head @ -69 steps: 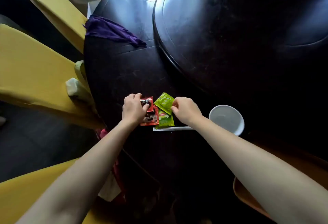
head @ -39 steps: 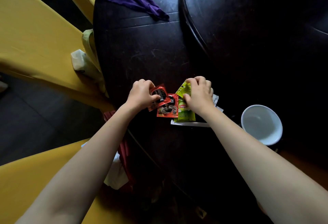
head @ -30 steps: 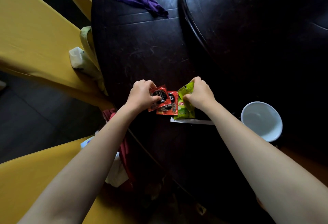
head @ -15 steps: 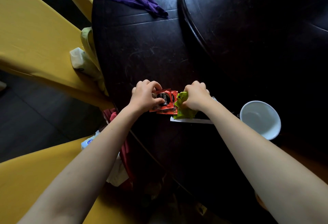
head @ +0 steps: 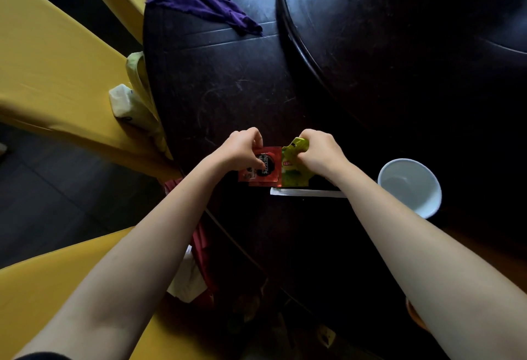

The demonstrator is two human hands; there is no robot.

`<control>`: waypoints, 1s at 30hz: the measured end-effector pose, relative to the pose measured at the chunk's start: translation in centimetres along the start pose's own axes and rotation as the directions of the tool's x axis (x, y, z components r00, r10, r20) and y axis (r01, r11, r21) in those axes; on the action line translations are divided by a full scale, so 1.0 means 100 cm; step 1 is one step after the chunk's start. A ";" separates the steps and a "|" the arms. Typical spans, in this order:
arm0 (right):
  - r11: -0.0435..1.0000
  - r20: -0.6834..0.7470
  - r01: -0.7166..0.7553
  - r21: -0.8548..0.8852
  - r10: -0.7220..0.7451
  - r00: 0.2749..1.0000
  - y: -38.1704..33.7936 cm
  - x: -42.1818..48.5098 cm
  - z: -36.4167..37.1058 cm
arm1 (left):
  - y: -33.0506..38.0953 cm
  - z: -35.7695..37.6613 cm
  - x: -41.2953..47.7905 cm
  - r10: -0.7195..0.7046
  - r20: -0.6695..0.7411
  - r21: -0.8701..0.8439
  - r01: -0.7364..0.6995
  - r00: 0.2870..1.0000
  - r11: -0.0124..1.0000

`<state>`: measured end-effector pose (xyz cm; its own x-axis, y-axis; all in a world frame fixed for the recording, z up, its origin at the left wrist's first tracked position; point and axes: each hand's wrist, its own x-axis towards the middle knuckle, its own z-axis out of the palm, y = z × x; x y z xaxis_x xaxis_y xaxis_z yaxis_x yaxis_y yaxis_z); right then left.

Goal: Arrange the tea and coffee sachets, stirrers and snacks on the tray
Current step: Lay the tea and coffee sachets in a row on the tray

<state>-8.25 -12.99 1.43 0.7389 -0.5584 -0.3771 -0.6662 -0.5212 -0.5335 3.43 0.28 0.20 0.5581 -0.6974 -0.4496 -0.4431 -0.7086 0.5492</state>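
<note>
Fingers (head: 258,164) of the left hand (head: 242,150) are curled down and pinched on the red sachets (head: 266,170), thumb pressing on the printed top one; fingers (head: 306,135) of the right hand (head: 320,151) are closed on the crumpled top of the green sachets (head: 293,167). Both hands sit close together near the table's (head: 228,83) near edge, knuckles up, forearms reaching in from below.

Across the far right of the table lies a big dark round turntable (head: 399,31), its rim curving down toward the hands. Yellow chairs (head: 57,68) stand along the table's left edge. A purple cloth (head: 194,3) is draped at the far left edge, well apart from the sachets. A pale bundle (head: 128,103) rests on the chair seat against the left edge.

A white cup (head: 410,185) stands on the table to the right of the right forearm, open mouth up, near the near-right edge.

Red sachets overlap in a small stack, flat on the table, touching the green ones on their right side. A wrapped stirrer (head: 308,192), white and thin, lies just below the green sachets, parallel to the near edge, its right end passing under the right forearm. No tray can be made out on the dark surface; I cannot tell whether one lies beneath the sachets.
</note>
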 end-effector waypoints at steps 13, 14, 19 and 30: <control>0.773 0.015 -0.001 0.635 -0.011 1.000 -0.001 -0.063 -0.096 | 0.015 -0.007 -0.035 0.031 -0.012 -0.858 -0.027 0.999 0.512; 0.755 0.029 -0.017 0.655 -0.004 1.000 -0.001 -0.071 -0.099 | 0.027 -0.003 -0.038 0.059 0.002 -0.861 -0.028 0.998 0.507; 0.748 0.038 -0.093 0.657 0.091 0.995 0.014 -0.107 -0.103 | 0.083 0.024 -0.064 0.253 0.120 -0.947 0.035 0.960 0.319; 0.949 -0.645 -0.120 0.292 0.288 0.708 0.101 -0.188 -0.105 | 0.152 0.107 -0.107 0.147 0.040 -0.885 -0.034 0.988 0.465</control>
<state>-29.95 -14.48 11.07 0.2655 -0.9617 0.0680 -0.6915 -0.2391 -0.6817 -16.80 -4.15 5.79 0.4583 -0.7979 -0.3915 0.3961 -0.2109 0.8936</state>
